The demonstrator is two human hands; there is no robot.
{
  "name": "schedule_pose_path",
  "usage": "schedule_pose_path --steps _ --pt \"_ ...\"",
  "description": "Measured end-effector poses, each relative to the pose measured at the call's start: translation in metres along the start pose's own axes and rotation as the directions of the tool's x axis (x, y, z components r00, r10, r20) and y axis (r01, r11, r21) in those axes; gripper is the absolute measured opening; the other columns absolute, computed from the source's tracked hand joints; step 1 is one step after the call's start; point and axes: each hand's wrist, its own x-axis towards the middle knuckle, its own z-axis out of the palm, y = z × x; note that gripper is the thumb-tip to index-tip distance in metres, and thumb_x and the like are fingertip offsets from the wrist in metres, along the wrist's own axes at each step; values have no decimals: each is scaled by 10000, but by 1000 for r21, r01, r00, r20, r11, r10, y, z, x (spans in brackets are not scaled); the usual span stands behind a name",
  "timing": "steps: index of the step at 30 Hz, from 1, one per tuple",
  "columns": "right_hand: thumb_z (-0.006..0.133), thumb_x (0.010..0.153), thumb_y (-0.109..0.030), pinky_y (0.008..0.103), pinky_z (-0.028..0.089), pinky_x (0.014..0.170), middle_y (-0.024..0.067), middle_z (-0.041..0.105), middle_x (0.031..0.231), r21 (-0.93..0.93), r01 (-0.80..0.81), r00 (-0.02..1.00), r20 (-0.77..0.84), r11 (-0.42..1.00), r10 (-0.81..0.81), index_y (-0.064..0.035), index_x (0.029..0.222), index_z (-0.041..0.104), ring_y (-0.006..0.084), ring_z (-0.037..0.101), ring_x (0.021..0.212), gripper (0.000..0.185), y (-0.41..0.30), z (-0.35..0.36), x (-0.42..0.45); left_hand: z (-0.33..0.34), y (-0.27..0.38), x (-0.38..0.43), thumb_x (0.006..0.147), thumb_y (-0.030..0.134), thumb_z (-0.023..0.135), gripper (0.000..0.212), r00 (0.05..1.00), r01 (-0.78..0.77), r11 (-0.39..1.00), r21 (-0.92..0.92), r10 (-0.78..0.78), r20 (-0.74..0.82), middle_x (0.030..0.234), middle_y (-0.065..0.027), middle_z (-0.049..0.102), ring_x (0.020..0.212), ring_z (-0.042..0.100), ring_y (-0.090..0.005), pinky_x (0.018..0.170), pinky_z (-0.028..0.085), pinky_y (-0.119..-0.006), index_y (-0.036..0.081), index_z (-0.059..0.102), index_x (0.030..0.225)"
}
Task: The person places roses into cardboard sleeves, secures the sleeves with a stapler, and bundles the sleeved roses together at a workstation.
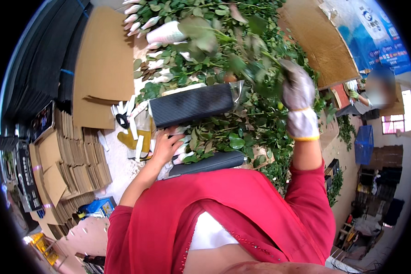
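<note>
My right hand (298, 87), in a whitish knitted work glove, is closed around a leafy flower stem (226, 36). The stem reaches left and is blurred; a bud in a white net sleeve (166, 33) appears at its far end. My left hand (167, 144) is bare, with a ring. Its fingers are spread at several wrapped buds (183, 148), just below a black ribbed sheet (191, 105); whether they press on the buds is unclear. Leafy stems (226, 137) lie between that sheet and a second black sheet (209, 163) against my body.
White strips and a yellow-and-grey glove (135, 137) lie left of the black sheet. Cardboard sheets (101, 68) stand at left, above stacked cardboard (78, 157). More leafy stems (205, 10) cover the far side. Another person (363, 99) is at the right, near a blue crate (364, 144).
</note>
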Motion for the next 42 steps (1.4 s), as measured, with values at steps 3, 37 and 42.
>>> schedule_pose_path --steps 3,37,42 --pt "600 793 -41 380 537 726 117 675 957 308 132 976 126 942 -178 -129 1062 607 278 664 817 283 17 -30 -27 1 -4 -1 695 138 714 279 997 66 989 -134 -60 45 1124 -157 593 1047 528 -364 882 418 -431 142 696 974" --pt "659 675 -87 413 453 935 194 526 1268 889 -42 526 409 457 -746 -70 1033 637 355 539 1128 359 -97 88 -65 9 0 -4 757 238 690 223 999 36 999 -39 -38 -40 1056 -100 607 985 557 -315 830 464 -399 153 702 963" --pt "622 774 -184 436 333 1055 182 373 1417 719 27 366 639 694 -676 -269 1380 400 381 391 1273 651 -97 135 -129 -2 23 -3 852 187 625 286 822 532 718 -450 -565 70 1028 -211 617 899 622 -329 748 496 -377 7 606 1073"
